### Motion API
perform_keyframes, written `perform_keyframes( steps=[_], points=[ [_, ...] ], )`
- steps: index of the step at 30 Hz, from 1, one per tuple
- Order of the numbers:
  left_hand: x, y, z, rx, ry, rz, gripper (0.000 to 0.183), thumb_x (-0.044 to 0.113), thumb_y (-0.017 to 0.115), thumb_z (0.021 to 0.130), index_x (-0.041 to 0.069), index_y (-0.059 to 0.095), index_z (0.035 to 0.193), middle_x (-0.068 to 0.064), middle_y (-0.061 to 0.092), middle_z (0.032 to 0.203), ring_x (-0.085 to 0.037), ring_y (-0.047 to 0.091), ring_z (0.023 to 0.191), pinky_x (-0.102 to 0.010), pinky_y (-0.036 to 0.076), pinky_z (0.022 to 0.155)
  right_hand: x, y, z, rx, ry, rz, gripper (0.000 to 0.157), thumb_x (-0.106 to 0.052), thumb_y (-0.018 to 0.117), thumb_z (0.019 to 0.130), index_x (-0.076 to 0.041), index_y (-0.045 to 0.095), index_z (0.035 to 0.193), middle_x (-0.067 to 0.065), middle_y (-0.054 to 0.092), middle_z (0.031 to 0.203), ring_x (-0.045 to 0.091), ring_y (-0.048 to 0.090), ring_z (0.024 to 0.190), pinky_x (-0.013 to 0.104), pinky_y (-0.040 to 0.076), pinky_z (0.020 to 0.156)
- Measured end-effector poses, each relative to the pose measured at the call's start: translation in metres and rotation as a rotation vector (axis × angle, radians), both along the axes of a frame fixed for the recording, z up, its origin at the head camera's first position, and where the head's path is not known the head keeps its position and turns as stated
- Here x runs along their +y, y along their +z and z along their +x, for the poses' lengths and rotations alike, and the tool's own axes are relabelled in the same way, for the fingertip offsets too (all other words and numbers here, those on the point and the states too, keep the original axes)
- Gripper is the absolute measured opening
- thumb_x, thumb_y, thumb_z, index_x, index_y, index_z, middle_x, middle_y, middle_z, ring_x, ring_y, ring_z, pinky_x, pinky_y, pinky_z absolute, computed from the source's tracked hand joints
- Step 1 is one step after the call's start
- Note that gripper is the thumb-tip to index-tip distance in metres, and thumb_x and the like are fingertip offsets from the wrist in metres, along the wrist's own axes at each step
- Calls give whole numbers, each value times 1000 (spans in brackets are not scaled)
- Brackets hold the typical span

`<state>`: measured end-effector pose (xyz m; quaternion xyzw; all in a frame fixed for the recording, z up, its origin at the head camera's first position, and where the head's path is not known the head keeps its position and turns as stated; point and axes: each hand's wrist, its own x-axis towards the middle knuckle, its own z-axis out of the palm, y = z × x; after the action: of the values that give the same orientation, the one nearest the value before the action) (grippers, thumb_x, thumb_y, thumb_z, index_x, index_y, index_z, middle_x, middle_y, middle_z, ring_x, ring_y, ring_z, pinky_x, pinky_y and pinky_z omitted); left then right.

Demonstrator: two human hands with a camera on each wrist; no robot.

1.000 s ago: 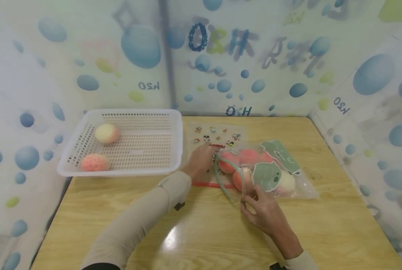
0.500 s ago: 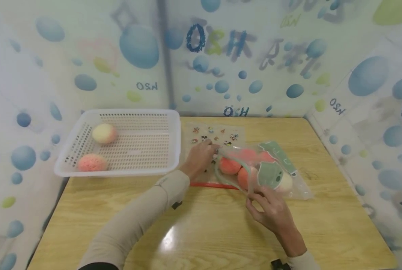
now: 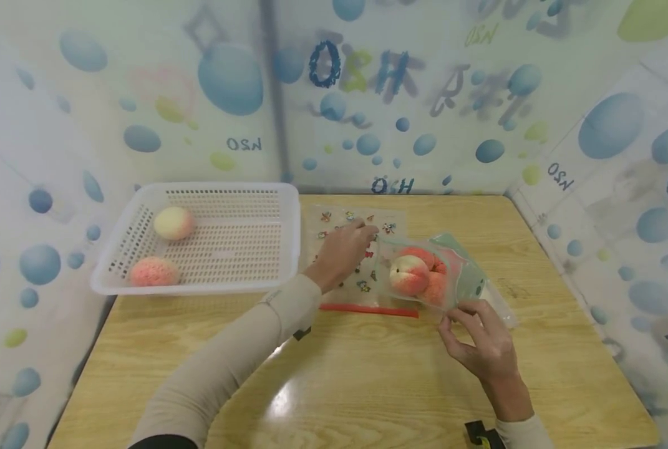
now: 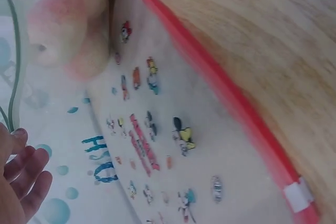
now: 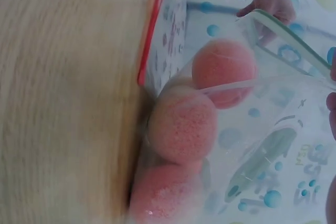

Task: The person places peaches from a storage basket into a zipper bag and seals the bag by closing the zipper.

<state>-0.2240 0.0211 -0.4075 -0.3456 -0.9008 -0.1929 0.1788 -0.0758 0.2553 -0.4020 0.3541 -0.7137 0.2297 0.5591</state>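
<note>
A clear zip bag with a green rim (image 5: 289,35) and green prints stands with its mouth spread wide, tipped toward me. Several peaches (image 3: 409,275) lie inside, pink and cream with a rough skin. My left hand (image 3: 342,251) pinches the far left end of the rim; the left wrist view shows thumb and finger on the green edge. Pinched between the fingers of my right hand (image 3: 482,343) is the near right edge of the mouth. Under my left forearm and hand, a second clear bag (image 4: 173,98) with cartoon prints and a red zip strip lies flat.
At the left of the wooden table (image 3: 367,386) stands a white perforated basket (image 3: 227,249). It holds a cream peach (image 3: 174,223) and a pink peach (image 3: 154,272). Patterned walls (image 3: 423,112) rise behind the table and at both sides.
My right hand has moved right, pulling the near edge along, and my left hand has risen slightly rightward. The bag's mouth is wider and tipped toward me, so the peaches show directly.
</note>
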Motion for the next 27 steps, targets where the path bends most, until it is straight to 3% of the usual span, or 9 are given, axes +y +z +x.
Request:
perform_keyframes(
  steps=[7,16,21,27],
  points=[
    [0,18,-5,31,37,86,17,12,64,101,9,74,114,-8,68,94,-14,59,62,-22,50,52,9,15,-4,65,-69,-181,29,-16,66,90,4,64,69,17,58,67,30,47,45,28,42,48],
    [13,46,-4,-104,-3,233,25,18,60,104,8,73,122,-4,70,104,-12,62,79,-22,52,66,30,34,-8,139,-218,-359,22,-15,70,84,3,68,71,19,63,67,42,47,46,24,49,65],
    [22,66,-5,-92,-35,307,26,17,59,104,4,72,122,-7,71,102,-15,63,78,-27,52,66,44,46,-14,154,-276,-428,11,-8,71,79,2,70,73,19,66,70,47,49,51,19,48,73],
    [24,83,-6,-62,-47,340,24,17,60,104,5,72,121,-7,69,103,-17,65,80,-27,54,69,59,56,-14,123,-346,-483,12,-7,70,79,4,71,74,21,67,72,51,51,57,17,47,77]
  ],
)
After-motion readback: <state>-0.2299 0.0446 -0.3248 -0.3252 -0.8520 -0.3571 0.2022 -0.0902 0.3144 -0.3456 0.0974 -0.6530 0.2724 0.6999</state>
